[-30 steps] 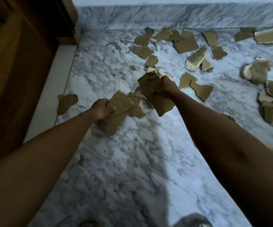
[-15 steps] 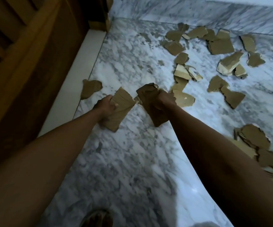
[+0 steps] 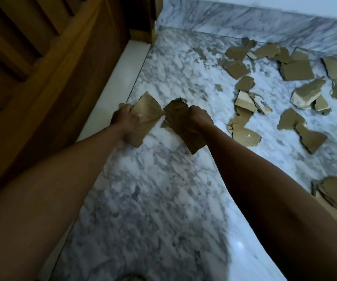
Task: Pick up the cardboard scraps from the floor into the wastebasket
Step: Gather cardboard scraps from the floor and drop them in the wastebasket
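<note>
My left hand [image 3: 125,118] grips a bundle of brown cardboard scraps [image 3: 146,114] above the marble floor, close to the white sill. Beside it, my right hand [image 3: 198,118] holds a second, darker bundle of cardboard scraps [image 3: 178,116]. The two bundles almost touch. Several loose cardboard scraps [image 3: 242,122] lie on the floor right of my hands, more [image 3: 297,71] near the far wall, and a pile [image 3: 333,193] sits at the right edge. No wastebasket is in view.
A wooden door or cabinet front [image 3: 42,67] fills the left side, with a white sill [image 3: 110,98] along its base. A marble skirting [image 3: 244,21] closes the far side. Bare marble floor [image 3: 153,199] stretches between my arms.
The view has swung left, so the scattered scraps have shifted right in the frame. Both hands kept their bundles and moved left toward the sill. The lone scrap by the sill is hidden now.
</note>
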